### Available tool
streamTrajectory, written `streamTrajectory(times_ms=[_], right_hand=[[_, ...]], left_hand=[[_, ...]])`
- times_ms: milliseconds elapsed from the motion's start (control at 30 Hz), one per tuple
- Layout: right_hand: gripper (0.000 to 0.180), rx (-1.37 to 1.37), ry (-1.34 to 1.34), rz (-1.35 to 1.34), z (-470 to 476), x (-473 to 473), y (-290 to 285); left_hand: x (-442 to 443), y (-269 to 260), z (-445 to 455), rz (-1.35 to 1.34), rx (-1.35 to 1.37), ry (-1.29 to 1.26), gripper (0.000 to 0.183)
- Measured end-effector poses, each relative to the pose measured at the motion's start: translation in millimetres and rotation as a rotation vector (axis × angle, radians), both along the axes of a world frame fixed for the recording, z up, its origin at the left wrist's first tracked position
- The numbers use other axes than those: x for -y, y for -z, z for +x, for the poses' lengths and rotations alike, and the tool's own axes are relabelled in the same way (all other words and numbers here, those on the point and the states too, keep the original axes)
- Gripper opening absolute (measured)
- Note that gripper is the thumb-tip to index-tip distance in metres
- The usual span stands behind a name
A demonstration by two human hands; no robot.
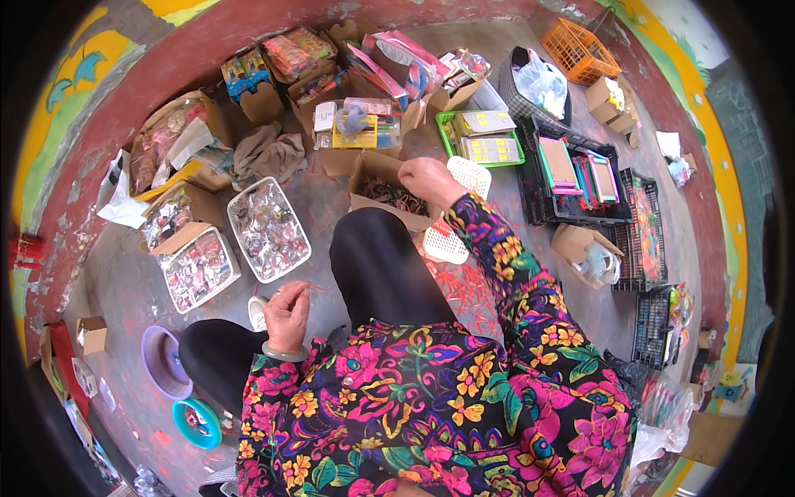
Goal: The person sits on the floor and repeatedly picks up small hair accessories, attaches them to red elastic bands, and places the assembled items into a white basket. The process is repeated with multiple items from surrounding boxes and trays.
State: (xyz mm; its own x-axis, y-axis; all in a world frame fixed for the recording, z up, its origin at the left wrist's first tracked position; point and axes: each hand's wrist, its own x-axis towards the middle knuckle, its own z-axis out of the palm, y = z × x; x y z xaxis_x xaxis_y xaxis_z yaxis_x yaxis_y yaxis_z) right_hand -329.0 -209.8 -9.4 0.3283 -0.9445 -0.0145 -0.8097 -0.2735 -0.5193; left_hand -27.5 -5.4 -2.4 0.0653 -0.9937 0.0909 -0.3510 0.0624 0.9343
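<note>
My left hand (287, 318) is raised beside my left knee, thumb and fingers pinched on a thin red strip (317, 287). A bracelet circles that wrist. My right hand (430, 180) reaches over an open cardboard box (390, 214) beyond my right knee. Its fingertips are at a heap of small dark and reddish pieces (386, 194); whether they grip one is hidden. Right of the box are two small white perforated plastic baskets, a far one (470, 177) and a near one (446, 245). Many red strips (469, 298) lie scattered on the floor beside my right leg.
Two white plastic trays of small wrapped items, one upper (268, 230) and one lower (199, 270), stand to the left. A purple basin (164, 363) and a teal bowl (197, 424) are nearer. A green basket (481, 138) and black crate (574, 211) stand ahead right.
</note>
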Motion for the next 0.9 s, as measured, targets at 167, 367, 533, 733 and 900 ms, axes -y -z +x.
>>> streamTrajectory(times_ms=[167, 367, 533, 733, 900], right_hand=[[0.033, -0.531, -0.507, 0.315, 9.6, 40.7, 76.3], [0.038, -0.416, -0.567, 0.579, 16.2, 47.7, 136.8], [0.038, -0.383, -0.466, 0.474, 31.6, 45.9, 145.4], [0.029, -0.268, -0.211, 0.331, 38.9, 25.1, 101.8], [0.028, -0.529, -0.321, 0.346, 35.6, 32.0, 130.8]], left_hand=[[3.3, 4.3, -3.0, 0.015, 0.021, 0.004, 0.011], [7.3, 11.6, -2.4, 0.016, 0.045, -0.016, 0.01], [1.9, 10.2, 1.8, 0.026, 0.061, -0.035, 0.01], [-0.5, 9.1, 2.7, 0.029, 0.083, -0.025, 0.01], [-0.6, 6.9, 3.3, 0.006, 0.102, -0.025, 0.011]])
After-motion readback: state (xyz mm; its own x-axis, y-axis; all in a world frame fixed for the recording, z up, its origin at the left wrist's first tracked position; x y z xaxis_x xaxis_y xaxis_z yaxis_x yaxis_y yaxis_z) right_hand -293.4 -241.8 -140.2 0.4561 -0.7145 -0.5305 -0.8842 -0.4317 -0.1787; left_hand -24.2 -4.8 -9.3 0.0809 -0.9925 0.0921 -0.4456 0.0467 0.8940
